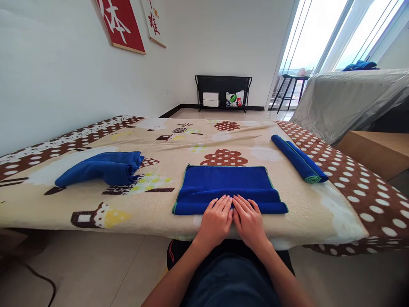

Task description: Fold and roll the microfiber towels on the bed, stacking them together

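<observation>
A blue towel [226, 179] with green stitched edges lies spread on the patterned blanket in front of me, its near edge turned over into a low roll. My left hand [217, 217] and my right hand [248, 217] rest side by side on the middle of that roll, fingertips almost meeting. The fingers of both are stretched out and lie flat over the cloth; the palms' undersides are hidden. To the right is a rolled blue towel [298, 157] with green edging. Over on the left, loosely folded blue towels [100, 168] lie in a heap.
The cream blanket [153, 149] with brown dotted borders covers the table. At the right stand a cardboard box [377, 149] and something under a plastic sheet [345, 96]. A black rack [223, 81] and a stool [292, 85] are farther back.
</observation>
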Demonstrator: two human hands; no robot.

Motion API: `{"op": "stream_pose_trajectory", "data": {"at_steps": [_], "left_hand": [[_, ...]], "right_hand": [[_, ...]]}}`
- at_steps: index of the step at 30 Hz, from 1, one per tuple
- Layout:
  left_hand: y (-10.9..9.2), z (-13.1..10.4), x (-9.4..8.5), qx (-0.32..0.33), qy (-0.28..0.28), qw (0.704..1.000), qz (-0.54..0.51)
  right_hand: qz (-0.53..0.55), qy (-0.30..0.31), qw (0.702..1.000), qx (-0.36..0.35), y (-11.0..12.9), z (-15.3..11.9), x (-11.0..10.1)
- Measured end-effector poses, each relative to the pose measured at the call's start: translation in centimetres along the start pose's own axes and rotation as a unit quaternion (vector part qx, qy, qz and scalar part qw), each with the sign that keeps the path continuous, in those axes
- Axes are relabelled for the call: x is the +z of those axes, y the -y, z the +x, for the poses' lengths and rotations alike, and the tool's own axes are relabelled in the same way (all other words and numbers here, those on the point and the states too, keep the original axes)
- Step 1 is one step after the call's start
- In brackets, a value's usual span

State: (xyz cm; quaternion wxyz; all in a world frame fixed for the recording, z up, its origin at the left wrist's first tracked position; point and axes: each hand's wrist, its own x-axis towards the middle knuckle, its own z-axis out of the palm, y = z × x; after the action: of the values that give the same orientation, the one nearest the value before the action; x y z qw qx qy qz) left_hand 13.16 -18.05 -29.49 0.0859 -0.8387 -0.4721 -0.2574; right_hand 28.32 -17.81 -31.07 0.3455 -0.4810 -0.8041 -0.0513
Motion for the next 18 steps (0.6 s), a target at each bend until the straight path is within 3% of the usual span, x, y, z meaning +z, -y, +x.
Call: {"op": "stream_pose_trajectory", "data": {"at_steps": [5,9,12,15,18], "left_hand": [[3.5,-1.8,-0.3,-0.056,-0.026,0.997,0.047],[8.0,-4.9,-1.6,-0.105,-0.057,0.988,0.101],[10.2,-6.4,-2.8,-0.127,-0.063,0.984,0.109],[10.0,-6.3,-3.6,-0.15,-0.071,0.979,0.119],[7.7,-4.6,-3.3,-0.13,-0.066,0.984,0.104]], "right_hand": [[-0.066,-0.005,0.997,0.036,-3.1,-0.5,-0.8],[-0.119,-0.029,0.99,0.065,-7.2,-2.1,-2.1],[-0.144,-0.034,0.986,0.077,-9.4,-2.9,-3.0],[-0.159,-0.031,0.983,0.086,-9.6,-2.8,-3.4],[-0.148,-0.012,0.987,0.067,-7.4,-1.8,-2.9]]}}
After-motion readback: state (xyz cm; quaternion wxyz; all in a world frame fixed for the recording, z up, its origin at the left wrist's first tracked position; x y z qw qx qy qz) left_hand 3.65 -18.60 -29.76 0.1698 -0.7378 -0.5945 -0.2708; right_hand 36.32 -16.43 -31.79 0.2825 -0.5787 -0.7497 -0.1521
